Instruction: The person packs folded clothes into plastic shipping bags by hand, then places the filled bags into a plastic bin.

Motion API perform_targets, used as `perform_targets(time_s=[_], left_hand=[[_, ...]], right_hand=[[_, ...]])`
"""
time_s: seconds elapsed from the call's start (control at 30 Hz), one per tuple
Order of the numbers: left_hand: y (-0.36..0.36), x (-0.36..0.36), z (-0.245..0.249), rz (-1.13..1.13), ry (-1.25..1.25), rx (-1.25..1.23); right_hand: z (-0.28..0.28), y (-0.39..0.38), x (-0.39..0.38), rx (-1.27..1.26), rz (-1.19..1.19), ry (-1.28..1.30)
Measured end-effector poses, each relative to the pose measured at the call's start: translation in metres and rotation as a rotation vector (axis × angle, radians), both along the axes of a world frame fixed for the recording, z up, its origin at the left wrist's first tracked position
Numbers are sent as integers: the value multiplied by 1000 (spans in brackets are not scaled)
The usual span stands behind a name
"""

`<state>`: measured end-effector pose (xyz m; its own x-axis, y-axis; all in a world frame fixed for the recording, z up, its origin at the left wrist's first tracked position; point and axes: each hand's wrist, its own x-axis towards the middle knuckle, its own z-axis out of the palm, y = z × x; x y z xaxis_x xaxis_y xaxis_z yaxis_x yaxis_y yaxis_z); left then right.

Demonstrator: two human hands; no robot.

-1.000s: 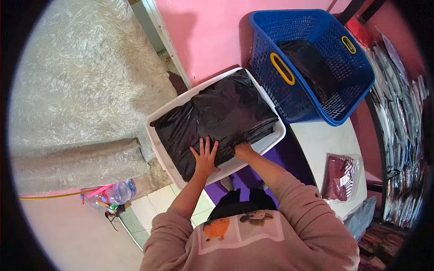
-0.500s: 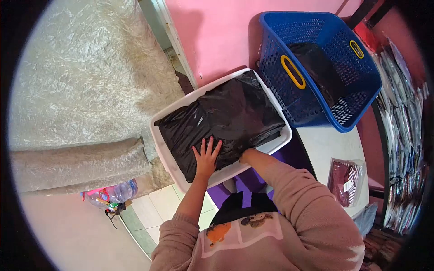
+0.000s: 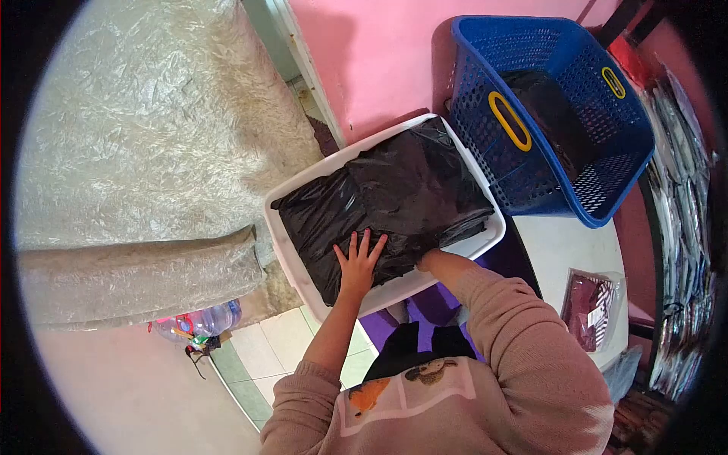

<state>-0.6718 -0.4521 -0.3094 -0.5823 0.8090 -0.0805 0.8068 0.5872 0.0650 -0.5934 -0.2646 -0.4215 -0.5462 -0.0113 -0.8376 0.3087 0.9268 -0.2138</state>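
A white plastic tub sits in front of me with black plastic packages inside, filling most of it. My left hand lies with fingers spread on top of the black plastic, near the tub's near left side. At the near right side, my right hand reaches down between the packages and the tub wall. Its fingers are hidden under the black plastic, so I cannot see what they touch.
A blue basket with yellow handles stands behind right, holding a black package. A clear-bagged maroon garment lies on a white tabletop. Stacked plastic packs line the far right. A shiny-covered sofa is at left.
The whole view has shifted slightly, so everything sits a little further right. My hands keep the same places on the tub and the black plastic.
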Motion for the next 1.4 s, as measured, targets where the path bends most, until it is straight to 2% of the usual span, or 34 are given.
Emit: perform_targets(time_s=[0.6, 0.73, 0.87, 0.93, 1.03, 1.07, 1.13, 1.2, 1.23, 1.33, 1.4], left_hand=[[4, -19, 9, -12, 48, -46], [8, -27, 15, 0, 25, -23], [13, -33, 25, 20, -1, -14], [14, -35, 26, 32, -7, 6], [14, -36, 21, 44, -5, 15], [14, -36, 19, 43, -5, 0], [13, -31, 15, 34, -33, -43], [12, -25, 17, 17, -81, -94], [10, -22, 23, 10, -169, -74], [2, -16, 57, 15, -421, -33], [-25, -47, 19, -34, -953, 339]], right_hand=[[10, 4, -14, -13, 24, 62], [38, 10, -12, -43, 56, 103], [99, 16, -12, -86, 86, 242], [88, 16, -10, -129, 32, 297], [54, 22, -25, -137, 372, 209], [74, 23, -29, -118, 403, 265], [166, 21, -30, -74, 461, 373], [236, 25, -30, -80, 431, 432], [267, 29, -27, -82, 417, 463], [340, 55, -4, -200, 217, 771], [372, 67, 20, -304, -6, 952]])
